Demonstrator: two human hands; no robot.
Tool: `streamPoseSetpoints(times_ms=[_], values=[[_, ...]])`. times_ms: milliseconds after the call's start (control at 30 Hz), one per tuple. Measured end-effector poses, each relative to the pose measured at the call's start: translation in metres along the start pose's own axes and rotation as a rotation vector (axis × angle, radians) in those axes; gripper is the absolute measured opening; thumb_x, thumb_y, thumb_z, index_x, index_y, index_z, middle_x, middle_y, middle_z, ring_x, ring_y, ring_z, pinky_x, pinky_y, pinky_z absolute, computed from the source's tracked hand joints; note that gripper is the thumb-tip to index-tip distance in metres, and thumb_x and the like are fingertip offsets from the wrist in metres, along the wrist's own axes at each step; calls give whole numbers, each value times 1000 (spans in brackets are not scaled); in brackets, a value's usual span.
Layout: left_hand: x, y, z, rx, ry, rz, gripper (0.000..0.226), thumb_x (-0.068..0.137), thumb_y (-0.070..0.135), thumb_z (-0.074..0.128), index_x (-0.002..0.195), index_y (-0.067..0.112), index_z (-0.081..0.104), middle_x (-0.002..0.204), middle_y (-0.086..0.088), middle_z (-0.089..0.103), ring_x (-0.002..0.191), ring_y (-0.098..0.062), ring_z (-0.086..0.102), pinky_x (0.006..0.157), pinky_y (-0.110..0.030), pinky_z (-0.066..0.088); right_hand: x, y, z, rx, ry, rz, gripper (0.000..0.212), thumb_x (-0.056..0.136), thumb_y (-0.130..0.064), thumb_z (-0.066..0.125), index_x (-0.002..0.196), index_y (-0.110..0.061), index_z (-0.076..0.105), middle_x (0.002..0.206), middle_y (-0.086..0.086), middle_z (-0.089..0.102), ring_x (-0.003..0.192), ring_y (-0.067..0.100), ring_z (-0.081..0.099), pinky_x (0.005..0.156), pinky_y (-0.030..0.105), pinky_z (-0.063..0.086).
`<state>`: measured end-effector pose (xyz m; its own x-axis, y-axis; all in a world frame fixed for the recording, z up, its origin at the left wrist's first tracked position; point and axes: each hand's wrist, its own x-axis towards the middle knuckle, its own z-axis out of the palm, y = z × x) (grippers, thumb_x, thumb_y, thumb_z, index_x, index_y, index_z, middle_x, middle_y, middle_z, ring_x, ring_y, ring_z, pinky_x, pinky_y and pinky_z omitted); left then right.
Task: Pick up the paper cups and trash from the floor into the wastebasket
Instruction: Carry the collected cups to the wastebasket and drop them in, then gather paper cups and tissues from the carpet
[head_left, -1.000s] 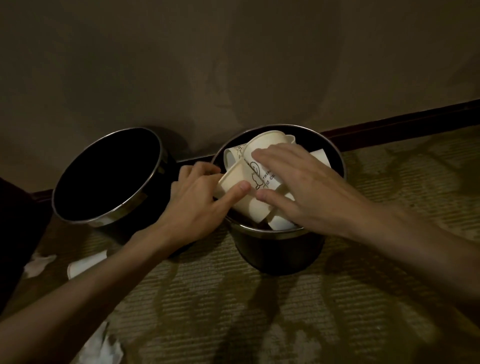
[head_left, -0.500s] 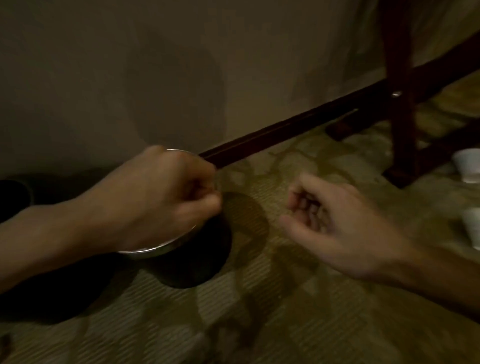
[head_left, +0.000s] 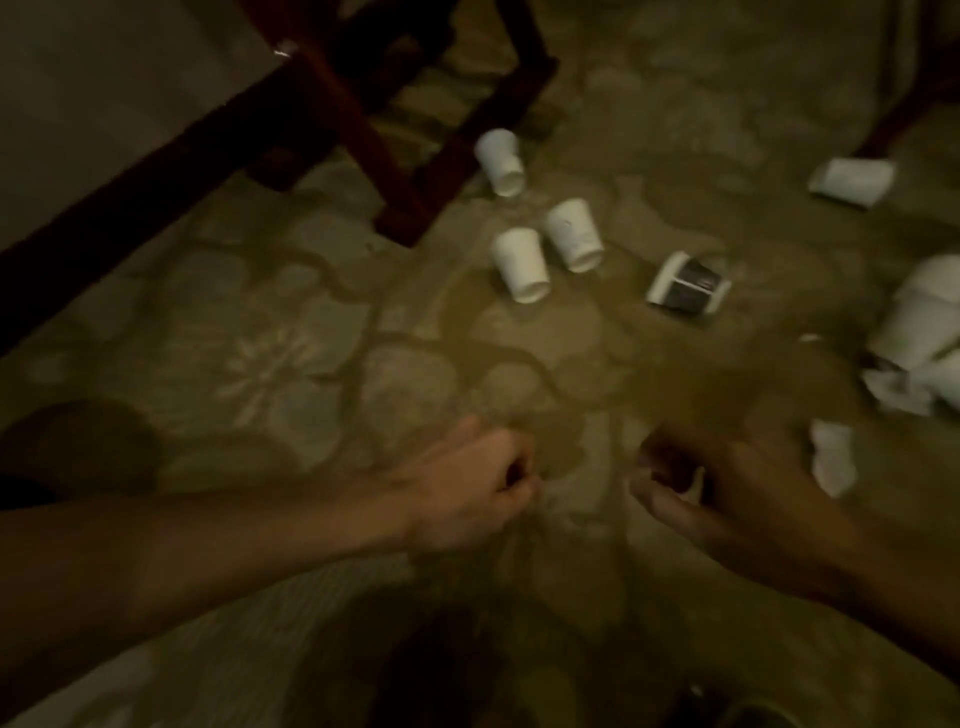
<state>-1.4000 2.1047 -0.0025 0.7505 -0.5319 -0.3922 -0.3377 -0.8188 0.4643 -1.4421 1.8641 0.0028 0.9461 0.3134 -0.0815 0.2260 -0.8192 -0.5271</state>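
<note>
Paper cups (head_left: 521, 265) sideways on carpet (head_left: 291, 364), left hand (head_left: 467, 493) fisted empty, right hand (head_left: 727, 493) curled, hold unclear

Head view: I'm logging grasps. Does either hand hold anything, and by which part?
The left hand is curled on nothing visible. The right hand is blurred; a pale sliver inside it cannot be identified.

The left hand (head_left: 467, 493) is fisted low over the patterned carpet (head_left: 270, 364); the right hand (head_left: 727, 499) is curled, perhaps round a pale scrap, though blur hides it. At twelve o'clock from the hands, three white paper cups (head_left: 521, 265) lie tipped beside a dark chair leg (head_left: 384, 156). A dark-banded cup (head_left: 685, 283) lies at one o'clock and a crumpled tissue (head_left: 831, 462) at three, just beside the right hand.
</note>
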Motion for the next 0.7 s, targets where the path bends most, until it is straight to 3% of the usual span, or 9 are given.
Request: streamPoseSetpoints(times_ms=[67,133,233,367,500,600,700], values=[[41,16,30,-72,-28,15,22,96,44,53,86,26,58,72,10,58,71,-12,57,64,-29,46,-14,41,5,-12,10,104,20,86,-38,66,80,-39,46,70,-14,54,61,-11,52,51,18,30],[80,37,60,-168,-44,13,16,96,40,56,85,29,58,68,14,55,65,-1,52,55,-22,37,-28,84,9,-42,58,220,10,87,-41,63,89,-35,55,81,-18,55,63,-7,52,55,19,34],[130,67,100,-288,-83,2,8,97,33,58,91,27,59,72,14,57,62,2,51,51,-16,34,-47,141,14,-69,99,394,19,92,-30,64,108,-21,66,99,-4,63,86,10,58,72,24,39],[184,105,139,-306,-153,11,18,98,33,56,115,28,61,108,3,68,99,-19,63,85,-33,52,-55,194,12,-41,73,589,27,95,-26,61,122,-22,64,128,5,56,107,21,59,86,30,43],[220,140,160,-267,-202,70,32,98,32,54,130,32,54,126,2,62,112,-20,59,93,-39,51,-52,230,13,-33,-48,683,40,97,-28,57,137,-24,55,153,11,36,134,25,44,109,36,34],[242,161,171,-311,-180,58,40,99,33,53,138,32,47,131,1,60,115,-21,58,95,-41,51,-49,248,15,9,-70,687,43,96,-25,58,137,-16,55,154,11,36,136,28,43,110,38,35],[254,173,177,-444,-94,4,43,100,43,50,140,29,46,133,0,60,119,-22,56,96,-34,47,-49,254,14,20,26,598,36,94,-28,62,121,-4,65,133,16,58,120,29,55,95,26,39]])
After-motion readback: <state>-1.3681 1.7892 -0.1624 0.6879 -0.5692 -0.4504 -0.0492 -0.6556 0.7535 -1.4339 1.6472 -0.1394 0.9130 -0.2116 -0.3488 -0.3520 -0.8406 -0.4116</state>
